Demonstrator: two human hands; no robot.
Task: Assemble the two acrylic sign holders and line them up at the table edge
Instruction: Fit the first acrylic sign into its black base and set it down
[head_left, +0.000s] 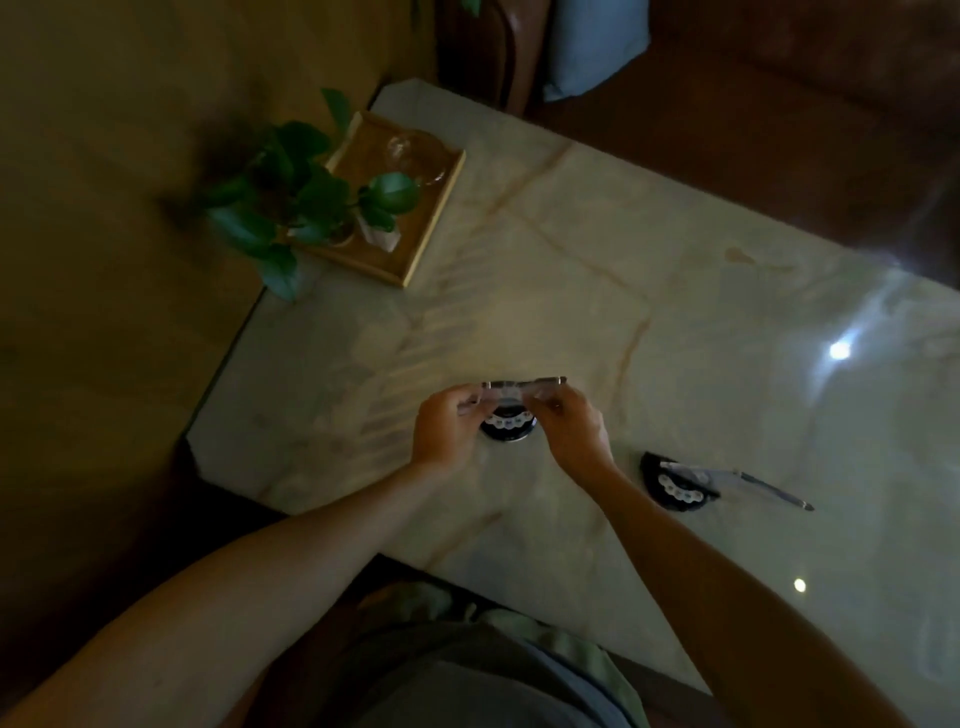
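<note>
Near the frame's middle, the left hand (445, 427) and right hand (570, 427) pinched a clear panel (522, 387) between them. Each grip was closed on one end. A black base (508, 427) sat on the bench (597, 270) just below.

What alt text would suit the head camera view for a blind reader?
Both hands, left and right, hold a clear panel over a black base on a marble table. A second holder lies to the right; a tray sits far left.
</note>
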